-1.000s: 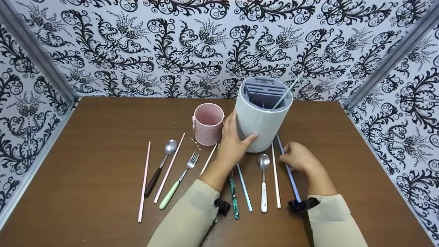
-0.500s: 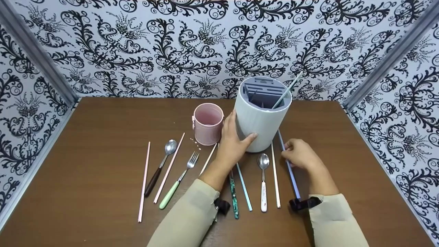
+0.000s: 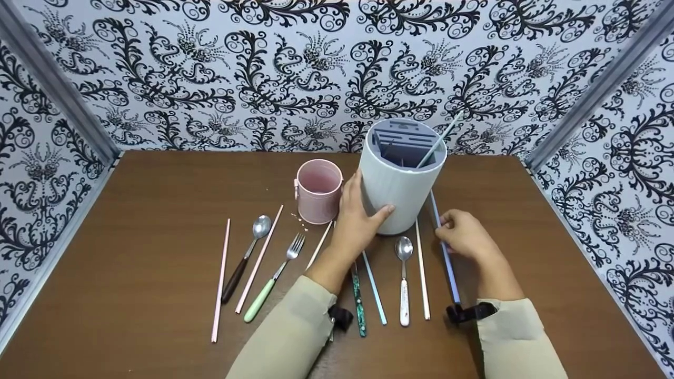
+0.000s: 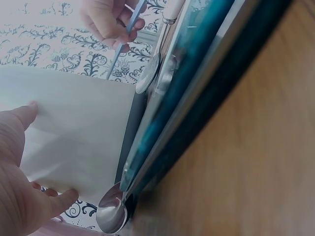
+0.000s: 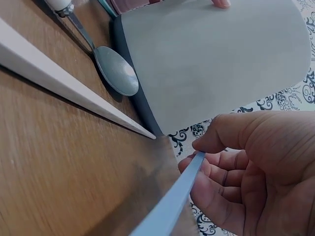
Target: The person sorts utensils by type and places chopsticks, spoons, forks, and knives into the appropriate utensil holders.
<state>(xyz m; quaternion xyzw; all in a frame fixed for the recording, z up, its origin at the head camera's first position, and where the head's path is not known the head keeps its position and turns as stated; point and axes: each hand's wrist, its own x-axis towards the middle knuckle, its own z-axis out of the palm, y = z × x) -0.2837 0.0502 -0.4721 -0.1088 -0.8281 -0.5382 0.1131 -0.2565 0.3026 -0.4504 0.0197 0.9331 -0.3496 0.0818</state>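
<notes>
My left hand (image 3: 358,226) holds the side of a tall white cylindrical utensil holder (image 3: 403,195), its thumb and fingers spread round the wall. The holder's grey top has slots and a larger opening, from which a pale green stick (image 3: 442,138) leans out to the right. My right hand (image 3: 466,234) pinches a blue chopstick (image 5: 177,196) between thumb and fingers, just right of the holder. A white chopstick (image 3: 423,273) and a spoon with a white handle (image 3: 404,281) lie in front of the holder.
A pink cup (image 3: 318,195) stands left of the holder. Two pink chopsticks, a dark-handled spoon (image 3: 245,263) and a green-handled fork (image 3: 268,287) lie at left. A teal-patterned handle (image 3: 358,302) and a light blue chopstick (image 3: 375,289) lie beside my left forearm. Patterned walls enclose the table.
My right hand has shifted slightly away from me and to the right, carrying the blue chopstick with it. The left hand and the holder have stayed almost still.
</notes>
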